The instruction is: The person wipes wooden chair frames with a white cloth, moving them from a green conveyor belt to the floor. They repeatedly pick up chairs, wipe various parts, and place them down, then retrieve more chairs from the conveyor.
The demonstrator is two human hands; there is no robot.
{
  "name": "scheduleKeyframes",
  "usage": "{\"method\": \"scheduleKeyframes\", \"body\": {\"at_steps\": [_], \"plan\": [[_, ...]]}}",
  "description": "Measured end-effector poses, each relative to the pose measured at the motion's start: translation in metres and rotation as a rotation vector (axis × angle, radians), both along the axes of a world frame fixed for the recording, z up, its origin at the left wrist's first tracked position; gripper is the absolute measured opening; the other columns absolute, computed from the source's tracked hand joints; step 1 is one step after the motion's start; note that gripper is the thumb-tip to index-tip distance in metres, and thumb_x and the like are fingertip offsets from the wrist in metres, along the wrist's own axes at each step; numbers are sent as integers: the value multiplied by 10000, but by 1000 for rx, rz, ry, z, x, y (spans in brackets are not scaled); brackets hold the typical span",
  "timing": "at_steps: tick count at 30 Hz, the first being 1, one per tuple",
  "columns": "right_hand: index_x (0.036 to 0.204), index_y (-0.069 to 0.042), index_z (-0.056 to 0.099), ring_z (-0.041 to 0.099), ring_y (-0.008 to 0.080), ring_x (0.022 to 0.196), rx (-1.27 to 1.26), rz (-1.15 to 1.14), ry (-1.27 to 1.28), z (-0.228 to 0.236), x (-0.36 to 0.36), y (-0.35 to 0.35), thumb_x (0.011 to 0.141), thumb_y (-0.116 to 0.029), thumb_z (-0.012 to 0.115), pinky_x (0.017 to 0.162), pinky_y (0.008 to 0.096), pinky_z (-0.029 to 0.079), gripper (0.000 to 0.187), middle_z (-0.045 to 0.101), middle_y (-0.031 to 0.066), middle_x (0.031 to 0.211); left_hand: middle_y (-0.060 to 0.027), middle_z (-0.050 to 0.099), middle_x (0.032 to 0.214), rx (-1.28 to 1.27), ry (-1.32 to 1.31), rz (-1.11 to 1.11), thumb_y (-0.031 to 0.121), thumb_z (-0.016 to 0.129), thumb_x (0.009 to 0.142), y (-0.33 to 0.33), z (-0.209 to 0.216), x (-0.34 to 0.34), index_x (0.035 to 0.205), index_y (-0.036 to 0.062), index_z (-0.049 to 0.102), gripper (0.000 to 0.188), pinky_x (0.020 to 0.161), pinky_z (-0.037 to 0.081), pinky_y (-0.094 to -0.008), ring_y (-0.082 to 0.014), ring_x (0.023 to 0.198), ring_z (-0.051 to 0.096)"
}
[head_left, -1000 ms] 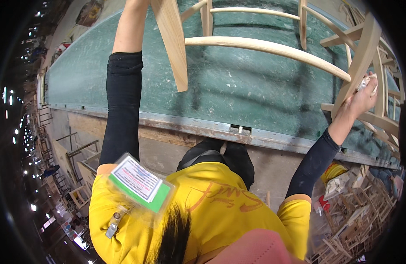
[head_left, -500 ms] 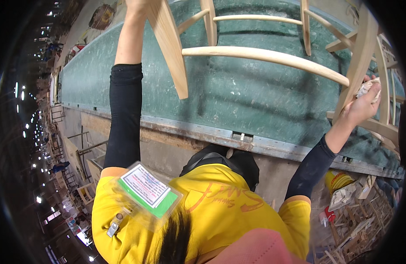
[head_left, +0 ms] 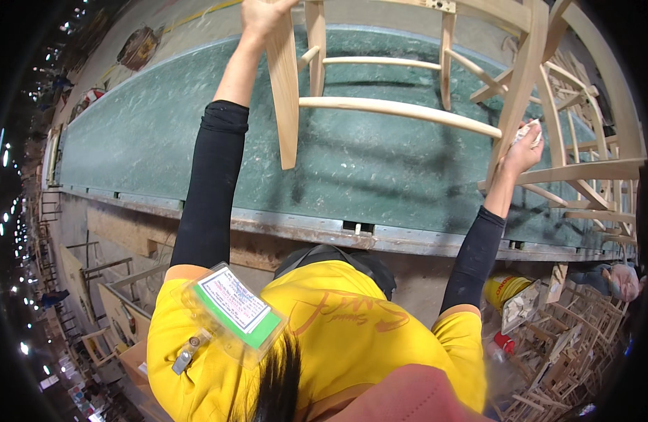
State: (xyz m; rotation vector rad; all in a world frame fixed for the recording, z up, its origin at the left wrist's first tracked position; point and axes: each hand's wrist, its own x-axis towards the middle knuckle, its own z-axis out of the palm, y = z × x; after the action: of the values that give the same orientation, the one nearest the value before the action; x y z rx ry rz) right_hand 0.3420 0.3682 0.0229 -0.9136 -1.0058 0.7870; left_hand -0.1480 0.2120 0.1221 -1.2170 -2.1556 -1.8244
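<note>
An unfinished pale wooden chair frame stands upright on a long green-topped workbench, with its round rungs joining tapered legs. At the top of the near left leg, my left hand is closed around the wood; some of its fingers are cut off by the picture's edge. My right hand grips a crumpled whitish cloth, held against the near right leg by the rung's joint. Whether it is cloth or worn sandpaper is hard to tell.
More bare wooden chair frames crowd the bench's right end. On the floor at lower right lie many loose wooden parts, a yellow container and a small red object. Wooden panels stand at lower left.
The view has shifted, showing more of the chair's top and the frames on the right. My left hand stays on the chair, and my right hand still presses the cloth to the right leg.
</note>
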Motion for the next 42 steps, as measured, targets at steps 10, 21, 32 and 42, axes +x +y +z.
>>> {"method": "scheduleKeyframes", "body": {"at_steps": [10, 21, 32, 42], "plan": [[946, 17, 598, 634, 146, 695, -40, -252, -234, -36, 32, -5, 963, -303, 546, 602, 279, 504, 325, 662, 97, 807, -185, 671, 1000, 14, -2, -11, 385, 795, 559, -23, 1, 33, 1083, -23, 566, 703, 821, 516, -361, -286, 917, 658], [1000, 9, 537, 639, 184, 622, 8, -225, 135, 0, 13, -58, 979, -319, 503, 564, 285, 530, 331, 656, 132, 759, -160, 664, 970, 90, -11, -47, 260, 772, 609, -55, 1, 64, 1049, -12, 571, 555, 799, 509, -348, -269, 879, 652], [1029, -15, 513, 616, 158, 669, 167, -98, 236, 67, -10, -83, 994, -288, 485, 605, 266, 539, 277, 648, 126, 794, -133, 653, 954, 145, -19, -69, 200, 755, 618, -84, -8, 95, 1065, 4, 552, 528, 775, 514, -329, -234, 842, 645], [991, 8, 518, 621, 159, 707, 636, -47, -376, 149, -106, -149, 999, -173, 477, 662, 276, 519, 186, 641, 108, 767, -94, 614, 972, 241, -38, -181, 159, 728, 621, -126, -28, 123, 1083, 83, 543, 504, 787, 510, -333, -249, 875, 633]]}}
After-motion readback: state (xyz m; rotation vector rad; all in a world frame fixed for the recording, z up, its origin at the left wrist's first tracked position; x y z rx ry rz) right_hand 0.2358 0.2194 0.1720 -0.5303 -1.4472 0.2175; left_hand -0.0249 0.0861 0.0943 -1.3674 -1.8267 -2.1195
